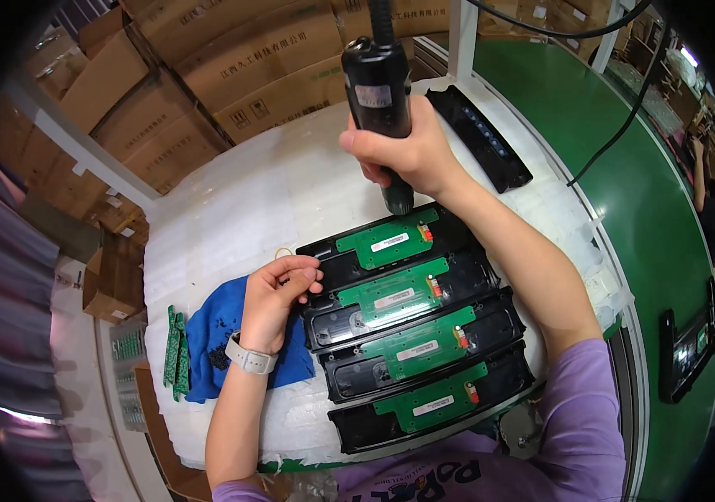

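Observation:
My right hand point(399, 155) is wrapped round a black electric screwdriver point(378, 92), which hangs upright with its lower end at the far edge of the farthest black plastic panel point(458, 238). A green circuit board point(372, 243) with a red-and-yellow part lies in that panel. My left hand point(280, 289) is at the panel's left end, its fingers curled together against the thumb; whatever they hold is hidden. Several similar panels with green boards point(416, 347) lie in a row toward me. Beside my left wrist is a blue cloth point(232, 309) bearing a pile of small black pieces point(219, 358), probably screws.
Another black panel point(479, 138) lies at the table's far right. Narrow green boards point(177, 351) lie at the left edge of the white-covered table point(207, 226). Cardboard boxes point(265, 75) stand behind. A black cable point(625, 138) hangs right. Another person point(709, 192) is at far right.

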Action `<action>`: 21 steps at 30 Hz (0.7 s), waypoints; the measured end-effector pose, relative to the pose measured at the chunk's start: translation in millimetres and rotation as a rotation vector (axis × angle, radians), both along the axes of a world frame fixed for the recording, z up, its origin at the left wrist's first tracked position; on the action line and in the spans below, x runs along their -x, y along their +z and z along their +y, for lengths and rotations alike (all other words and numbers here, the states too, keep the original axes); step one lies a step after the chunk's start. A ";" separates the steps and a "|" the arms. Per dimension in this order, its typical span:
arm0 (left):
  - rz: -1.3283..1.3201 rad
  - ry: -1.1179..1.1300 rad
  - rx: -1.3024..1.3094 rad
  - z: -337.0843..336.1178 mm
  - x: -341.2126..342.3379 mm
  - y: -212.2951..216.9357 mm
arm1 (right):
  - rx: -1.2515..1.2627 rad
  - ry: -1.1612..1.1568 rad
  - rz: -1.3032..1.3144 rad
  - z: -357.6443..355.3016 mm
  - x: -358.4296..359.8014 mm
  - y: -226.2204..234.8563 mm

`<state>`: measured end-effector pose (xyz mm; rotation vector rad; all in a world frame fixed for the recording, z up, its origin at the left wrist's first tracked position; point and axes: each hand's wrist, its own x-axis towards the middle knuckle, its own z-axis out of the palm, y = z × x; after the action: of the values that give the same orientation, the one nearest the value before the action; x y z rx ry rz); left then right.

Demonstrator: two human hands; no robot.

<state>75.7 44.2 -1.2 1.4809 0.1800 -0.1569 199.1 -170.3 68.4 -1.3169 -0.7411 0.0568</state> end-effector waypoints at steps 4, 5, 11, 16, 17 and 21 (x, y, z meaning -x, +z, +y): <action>-0.013 -0.006 0.021 3.3 1.4 -1.5 | 0.027 -0.001 -0.057 3.4 9.2 3.3; -0.017 -0.006 0.021 2.9 2.0 0.4 | 0.027 -0.001 -0.061 1.9 10.8 5.0; -0.063 0.056 0.195 -10.5 16.3 20.6 | -0.387 0.191 0.117 -4.5 35.4 21.9; -0.030 -0.097 0.299 -20.0 23.7 25.3 | -0.667 0.293 0.249 0.6 52.9 27.6; -0.034 -0.114 0.294 -19.5 24.6 24.7 | -0.657 0.293 0.244 1.8 53.9 26.6; -0.039 -0.115 0.280 -19.4 24.5 22.6 | -0.649 0.284 0.257 3.9 53.7 22.4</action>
<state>51.3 24.8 21.4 1.2139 0.0387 -0.2363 145.5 -166.3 90.9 -0.5682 -0.6454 0.1929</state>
